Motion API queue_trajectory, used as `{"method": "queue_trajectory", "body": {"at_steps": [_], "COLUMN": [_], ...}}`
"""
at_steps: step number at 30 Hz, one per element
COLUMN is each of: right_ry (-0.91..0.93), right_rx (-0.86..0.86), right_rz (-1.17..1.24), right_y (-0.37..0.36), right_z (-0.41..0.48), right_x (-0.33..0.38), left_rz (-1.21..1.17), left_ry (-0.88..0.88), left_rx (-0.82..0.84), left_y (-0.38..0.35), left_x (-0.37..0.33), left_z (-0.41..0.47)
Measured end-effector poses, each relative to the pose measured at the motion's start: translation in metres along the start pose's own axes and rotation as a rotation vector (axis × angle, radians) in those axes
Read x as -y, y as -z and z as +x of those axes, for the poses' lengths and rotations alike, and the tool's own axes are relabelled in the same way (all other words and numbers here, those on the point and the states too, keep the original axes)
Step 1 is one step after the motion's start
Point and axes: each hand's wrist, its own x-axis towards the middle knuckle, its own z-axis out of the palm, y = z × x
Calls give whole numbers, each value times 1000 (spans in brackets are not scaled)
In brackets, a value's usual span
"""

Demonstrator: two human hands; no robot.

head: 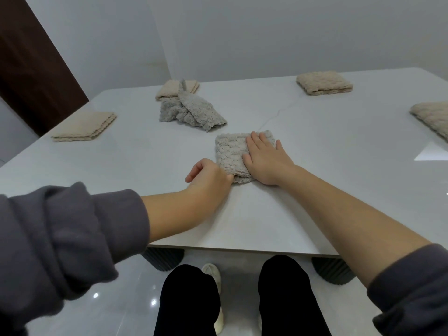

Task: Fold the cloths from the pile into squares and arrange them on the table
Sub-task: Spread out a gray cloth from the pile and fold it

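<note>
White table [339,180], white walls [266,32], glossy grey floor [116,301].

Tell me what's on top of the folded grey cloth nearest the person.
The right hand lies flat on the folded grey cloth and covers its right half. The left hand grips the cloth's near left corner with curled fingers, and its fingertips are hidden from view.

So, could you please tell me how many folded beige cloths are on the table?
4: left cloth near the left edge, back cloth behind the grey pile, far cloth at the far right, right cloth cut off by the frame. Others may lie out of view.
</note>
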Motion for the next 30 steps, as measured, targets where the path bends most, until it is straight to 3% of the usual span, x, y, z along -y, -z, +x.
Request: {"method": "queue_trajectory", "body": {"at_steps": [8,11,13,16,19,22,26,30], "right_ry": [10,8,9,27,51,107,160,181], "right_rx": [12,12,22,83,71,-4,54,45], "right_rz": [8,7,9,13,43,30,-16,29], "right_y": [1,0,1,8,22,26,11,7], "right_z": [0,0,-1,0,3,7,11,11], "right_x": [0,0,0,-1,-4,-4,-12,-17], "left_rz": [-287,-328,-603,-1091,-1316,-1324,-1309,-1326], "left_ry": [37,156,202,558,714,609,475,518], "left_rx": [-254,-384,-361,-425,-525,-345,-117,-90], "left_y": [-20,-20,-26,-23,-24,-19,-29,-33], "left_x": [8,14,10,11,15,17,2,-8], "left_z": [-19,-35,-40,-39,-12,26,56,60]}}
